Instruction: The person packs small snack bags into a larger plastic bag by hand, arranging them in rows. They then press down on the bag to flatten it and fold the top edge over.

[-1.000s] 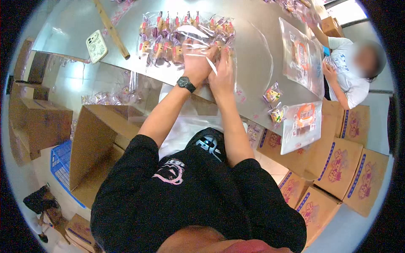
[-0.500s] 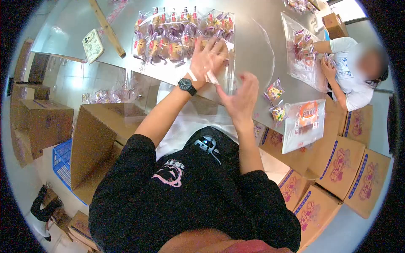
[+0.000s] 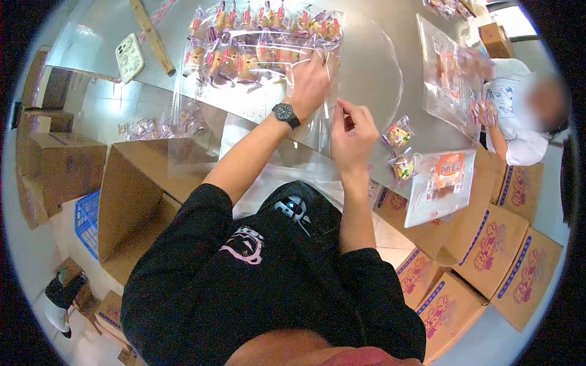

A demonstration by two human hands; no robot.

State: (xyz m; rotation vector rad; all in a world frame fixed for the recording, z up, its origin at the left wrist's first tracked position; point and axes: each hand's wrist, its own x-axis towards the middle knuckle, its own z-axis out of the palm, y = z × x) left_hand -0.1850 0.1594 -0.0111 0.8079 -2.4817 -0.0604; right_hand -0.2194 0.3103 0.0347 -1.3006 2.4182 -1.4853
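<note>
A large clear bag (image 3: 201, 125) holding several individually wrapped snacks (image 3: 247, 66) lies on the metal table, its loose end hanging over the near edge. My left hand (image 3: 310, 79), with a black watch at the wrist, has its fingers bent and closed on the film at the bag's right side, beside the lower row of snacks. Nearer to me, my right hand (image 3: 355, 131) pinches the bag's right edge between thumb and fingers. Two loose wrapped snacks (image 3: 400, 135) sit right of my right hand.
A phone (image 3: 130, 58) and a wooden stick (image 3: 152, 38) lie at the table's left. To the right are a stack of printed bags (image 3: 442, 183) and a co-worker (image 3: 516, 110) handling wrapped snacks. An open carton (image 3: 131, 201) stands below left; closed cartons (image 3: 491, 244) stand below right.
My left hand has gone from spread over the snacks to bent fingers at the bag's right side. My right hand has closed on the bag's edge. The co-worker's hands have moved.
</note>
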